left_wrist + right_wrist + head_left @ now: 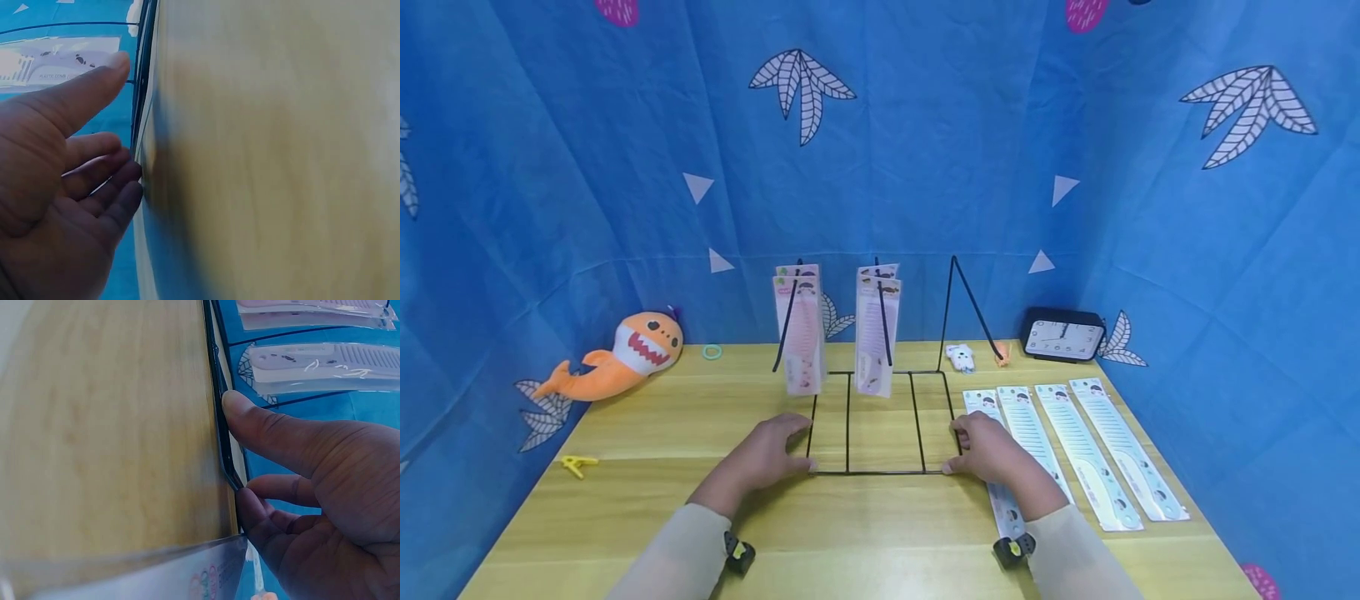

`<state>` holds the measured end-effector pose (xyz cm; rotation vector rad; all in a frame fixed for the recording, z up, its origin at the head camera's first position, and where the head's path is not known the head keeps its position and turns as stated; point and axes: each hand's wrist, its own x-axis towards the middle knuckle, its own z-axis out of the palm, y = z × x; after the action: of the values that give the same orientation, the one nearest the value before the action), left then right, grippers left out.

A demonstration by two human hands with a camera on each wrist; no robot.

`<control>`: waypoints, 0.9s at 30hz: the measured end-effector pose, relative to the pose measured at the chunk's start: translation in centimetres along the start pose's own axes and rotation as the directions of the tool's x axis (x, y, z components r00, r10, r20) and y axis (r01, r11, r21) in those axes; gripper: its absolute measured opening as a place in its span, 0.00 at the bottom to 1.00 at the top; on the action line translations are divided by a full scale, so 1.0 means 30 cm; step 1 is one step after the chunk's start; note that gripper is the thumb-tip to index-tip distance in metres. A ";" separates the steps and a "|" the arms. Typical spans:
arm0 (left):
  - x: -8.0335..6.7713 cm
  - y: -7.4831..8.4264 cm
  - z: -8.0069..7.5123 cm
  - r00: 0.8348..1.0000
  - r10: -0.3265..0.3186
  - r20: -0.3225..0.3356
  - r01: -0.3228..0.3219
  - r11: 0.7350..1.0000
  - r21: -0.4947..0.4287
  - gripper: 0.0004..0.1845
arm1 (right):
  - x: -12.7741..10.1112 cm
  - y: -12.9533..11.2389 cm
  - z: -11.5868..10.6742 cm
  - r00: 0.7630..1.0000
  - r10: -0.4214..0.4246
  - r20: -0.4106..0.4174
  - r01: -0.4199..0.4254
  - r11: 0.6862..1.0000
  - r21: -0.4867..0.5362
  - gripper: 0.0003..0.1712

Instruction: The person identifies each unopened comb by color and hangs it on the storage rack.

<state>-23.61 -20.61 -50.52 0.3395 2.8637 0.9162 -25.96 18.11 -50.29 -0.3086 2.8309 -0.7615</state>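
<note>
A black wire display rack point(880, 472) stands on the wooden table point(880, 533); packaged combs, one pink point(801, 333) and one purple point(876, 337), hang from its hooks. My left hand point(801, 450) touches the base's front left corner, my right hand point(958, 450) the front right corner. In the left wrist view the left hand point(125, 122) has loosely bent fingers point(128, 181) against the wire point(142, 81), thumb straight and off it. In the right wrist view the right hand point(240, 447) sets its thumb point(234, 406) and fingers against the wire point(215, 375) from outside.
Several packaged combs point(1093, 454) lie in a row on the right; my right wrist lies over the nearest one point(1003, 500). A black clock point(1063, 337), a small white toy point(960, 357), a shark plush point(625, 354), a green ring point(712, 352) and a yellow clip point(577, 463) surround the rack.
</note>
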 end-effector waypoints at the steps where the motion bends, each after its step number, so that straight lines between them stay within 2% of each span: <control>1: -0.001 0.000 0.001 1.000 -0.003 0.014 0.003 1.000 0.001 0.42 | 0.000 -0.001 0.000 1.000 -0.001 0.000 0.001 1.000 0.001 0.45; 7: -0.001 0.002 0.005 0.998 -0.008 0.057 0.006 1.000 0.030 0.44 | 0.001 -0.002 0.003 1.000 0.003 -0.003 -0.003 1.000 -0.006 0.45; 16: 0.001 0.012 0.007 0.998 -0.007 0.070 0.002 0.997 0.076 0.41 | -0.001 -0.006 -0.002 1.000 -0.008 -0.002 0.008 1.000 -0.016 0.46; 27: 0.003 0.007 0.008 0.995 -0.053 0.080 0.048 0.997 0.058 0.42 | -0.008 -0.018 -0.006 1.000 0.001 0.002 -0.001 1.000 -0.023 0.45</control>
<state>-23.61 -20.29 -50.59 0.3008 2.8142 0.7954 -25.68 17.79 -49.82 -0.3113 2.8395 -0.7283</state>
